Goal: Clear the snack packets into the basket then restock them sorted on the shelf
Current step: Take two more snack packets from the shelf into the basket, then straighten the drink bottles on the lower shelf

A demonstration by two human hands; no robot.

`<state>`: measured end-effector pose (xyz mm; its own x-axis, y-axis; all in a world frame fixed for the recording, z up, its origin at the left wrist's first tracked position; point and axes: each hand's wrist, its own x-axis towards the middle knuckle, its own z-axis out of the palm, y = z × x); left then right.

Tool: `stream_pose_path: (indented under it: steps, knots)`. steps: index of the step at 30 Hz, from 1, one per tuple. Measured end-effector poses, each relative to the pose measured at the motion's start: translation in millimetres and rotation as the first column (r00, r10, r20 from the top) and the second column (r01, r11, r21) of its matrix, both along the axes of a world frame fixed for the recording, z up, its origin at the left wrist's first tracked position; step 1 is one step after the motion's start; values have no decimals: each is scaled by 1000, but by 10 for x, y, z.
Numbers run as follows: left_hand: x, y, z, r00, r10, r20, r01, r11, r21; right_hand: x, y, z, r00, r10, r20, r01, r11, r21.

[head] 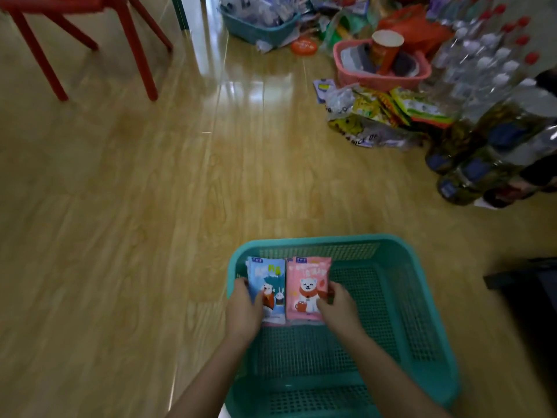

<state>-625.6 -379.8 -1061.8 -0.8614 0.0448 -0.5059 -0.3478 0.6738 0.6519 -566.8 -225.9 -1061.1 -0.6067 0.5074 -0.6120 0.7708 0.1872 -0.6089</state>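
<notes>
A teal mesh basket (422, 300) sits on the wooden floor at the bottom centre. Two snack packets lie side by side inside its far left part: a blue packet (269, 276) with a bear and rabbit, and a pink packet (306, 285) with a white bear. My left hand (242, 312) grips the blue packet at its left edge, thumb on its front. My right hand (339, 309) grips the pink packet at its right edge. More packets seem stacked beneath these two; how many is hidden.
A pile of snack bags (382, 116) lies on the floor at right, beside packs of bottles (494, 122). A pink basket (379, 73) holding a cup and another teal basket (259, 28) stand farther back. Red chair legs (132, 46) rise at top left.
</notes>
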Motion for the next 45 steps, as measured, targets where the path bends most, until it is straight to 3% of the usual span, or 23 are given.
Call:
stream_pose_path:
  steps: [4,9,16,22,26,30,33,41,45]
  knots:
    - [19,19,109,994,-102,-46,101,995,-16,50,-28,102,995,85,49,-89,992,88]
    - [21,-300,1040,961,-273,-55,267,959,-100,121,122,1110,992,119,-36,-114,985,128]
    - [47,-429,3459,915,-373,-156,345,921,-182,537,446,3650,942,299,-150,-229,903,363]
    - [62,-152,5894,884,-405,-234,410,912,-27,1053,828,6163,955,180,-237,-62,899,433]
    - [187,25,7282,795,-492,-355,500,863,-74,1593,1022,7451,955,119,-272,38,860,509]
    - [438,160,8203,651,-589,-478,585,791,-179,2216,1037,8282,959,51,-278,122,812,571]
    - [663,292,8644,482,-687,-544,647,698,-308,2606,929,8614,956,-4,-293,190,769,610]
    - [1270,742,9222,93,-730,-677,784,473,-402,3721,381,9158,916,-238,-322,398,624,672]
    - [1777,1125,9458,-106,-673,-732,852,318,-416,4466,83,9405,852,-397,-342,508,467,724]
